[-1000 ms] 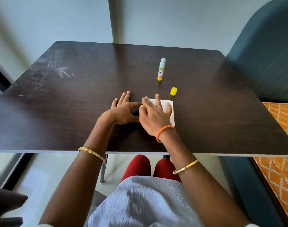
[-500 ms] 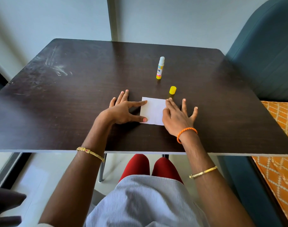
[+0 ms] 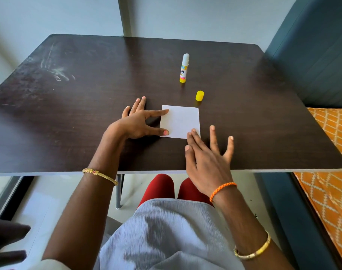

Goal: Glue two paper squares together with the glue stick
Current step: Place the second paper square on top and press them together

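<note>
A white paper square [image 3: 180, 121] lies flat on the dark table [image 3: 88, 94]; only one sheet shows from above. My left hand [image 3: 136, 123] rests beside it, index fingertip and thumb tip pressing on its left edge. My right hand [image 3: 207, 154] hovers spread at the paper's near right corner, two fingertips over that corner, holding nothing. The glue stick [image 3: 184, 68] stands upright and uncapped behind the paper. Its yellow cap [image 3: 199, 95] sits apart, between the stick and the paper.
The table's near edge [image 3: 49, 173] runs just below my wrists. A dark teal sofa back [image 3: 312, 55] stands to the right, with an orange patterned cushion [image 3: 329, 152] beside the table. Scuff marks [image 3: 55, 69] show at the table's far left.
My right hand slid off the paper to the right and drew back toward me, uncovering the sheet. My left hand stays at the paper's left edge.
</note>
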